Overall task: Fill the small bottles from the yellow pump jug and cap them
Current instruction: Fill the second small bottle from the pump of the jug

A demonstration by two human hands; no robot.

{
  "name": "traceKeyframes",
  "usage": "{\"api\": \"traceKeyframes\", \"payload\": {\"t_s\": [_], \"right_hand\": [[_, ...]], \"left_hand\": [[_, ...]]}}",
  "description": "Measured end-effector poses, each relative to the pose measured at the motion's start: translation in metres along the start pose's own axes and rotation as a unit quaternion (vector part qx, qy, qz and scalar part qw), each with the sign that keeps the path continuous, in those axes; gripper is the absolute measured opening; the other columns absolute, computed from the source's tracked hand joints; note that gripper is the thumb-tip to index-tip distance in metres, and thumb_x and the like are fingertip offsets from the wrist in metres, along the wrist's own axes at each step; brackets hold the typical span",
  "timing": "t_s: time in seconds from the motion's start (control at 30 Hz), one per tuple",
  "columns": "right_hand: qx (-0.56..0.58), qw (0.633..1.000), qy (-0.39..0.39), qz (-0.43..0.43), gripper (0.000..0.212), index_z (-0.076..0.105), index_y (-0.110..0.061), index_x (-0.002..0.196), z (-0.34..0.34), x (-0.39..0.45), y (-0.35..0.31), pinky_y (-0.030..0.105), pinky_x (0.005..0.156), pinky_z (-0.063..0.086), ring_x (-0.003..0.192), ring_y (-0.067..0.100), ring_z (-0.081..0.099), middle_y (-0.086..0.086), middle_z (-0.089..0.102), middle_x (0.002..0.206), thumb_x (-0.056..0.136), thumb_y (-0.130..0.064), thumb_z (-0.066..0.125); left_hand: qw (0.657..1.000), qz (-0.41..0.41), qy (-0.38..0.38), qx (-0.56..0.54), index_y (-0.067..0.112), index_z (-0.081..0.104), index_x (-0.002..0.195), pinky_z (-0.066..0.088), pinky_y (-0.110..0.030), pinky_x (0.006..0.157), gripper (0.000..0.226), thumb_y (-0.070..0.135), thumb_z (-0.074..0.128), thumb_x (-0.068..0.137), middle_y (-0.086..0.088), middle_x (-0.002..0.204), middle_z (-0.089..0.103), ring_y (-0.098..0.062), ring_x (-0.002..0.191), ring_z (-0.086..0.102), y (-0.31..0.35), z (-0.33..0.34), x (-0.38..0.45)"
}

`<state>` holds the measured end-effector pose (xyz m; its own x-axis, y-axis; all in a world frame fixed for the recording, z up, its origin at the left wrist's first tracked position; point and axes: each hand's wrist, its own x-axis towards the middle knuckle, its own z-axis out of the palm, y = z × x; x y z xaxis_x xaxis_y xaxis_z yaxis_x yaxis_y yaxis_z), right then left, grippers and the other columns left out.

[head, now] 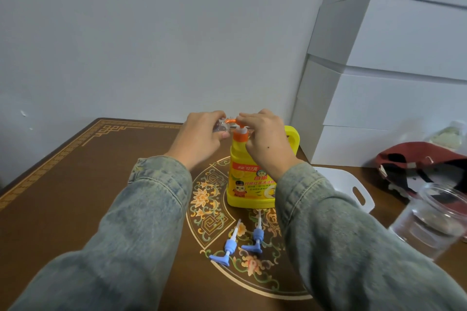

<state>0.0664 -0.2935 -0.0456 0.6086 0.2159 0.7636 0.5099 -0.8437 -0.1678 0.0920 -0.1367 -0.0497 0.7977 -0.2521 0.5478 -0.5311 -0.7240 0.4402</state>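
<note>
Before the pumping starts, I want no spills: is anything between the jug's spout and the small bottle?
Nothing visible. The left hand holds the small bottle right at the orange spout; the right hand rests on the pump.
</note>
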Motion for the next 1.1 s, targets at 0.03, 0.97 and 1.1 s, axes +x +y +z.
{"api": "traceKeyframes", "payload": {"t_s": [0.03,0.97,1.1], "right_hand": [[0.002,1.0,0.002,-0.005,0.035,0.075,0.0,0.085,0.001,-0.003,-0.001,0.04,0.064,0.054,0.069,0.035,0.059,0.015,0.075,0.086,0.064,0.005,0.048],[-0.057,0.998,-0.005,0.036,0.015,0.073,-0.009,0.082,0.011,0.008,0.006,0.038,0.065,0.047,0.074,0.026,0.054,0.005,0.072,0.076,0.071,0.0,0.07],[-0.041,0.999,-0.01,0.023,0.022,0.073,-0.005,0.08,0.014,-0.003,0.002,0.04,0.064,0.049,0.073,0.029,0.056,0.009,0.073,0.078,0.065,0.008,0.065]], "left_hand": [[1.0,-0.002,-0.004,0.0,0.012,0.062,0.122,0.049,-0.04,0.092,0.038,0.025,0.069,0.086,-0.011,0.11,0.071,-0.026,0.102,0.064,0.0,0.001,-0.002],[1.0,-0.015,0.004,-0.023,0.016,0.065,0.117,0.051,-0.041,0.089,0.033,0.025,0.069,0.085,-0.009,0.1,0.071,-0.025,0.097,0.064,0.001,-0.002,0.003],[0.999,-0.029,0.0,-0.032,0.015,0.063,0.12,0.047,-0.033,0.088,0.037,0.024,0.069,0.085,-0.009,0.105,0.07,-0.022,0.1,0.063,-0.002,0.005,-0.006]]}}
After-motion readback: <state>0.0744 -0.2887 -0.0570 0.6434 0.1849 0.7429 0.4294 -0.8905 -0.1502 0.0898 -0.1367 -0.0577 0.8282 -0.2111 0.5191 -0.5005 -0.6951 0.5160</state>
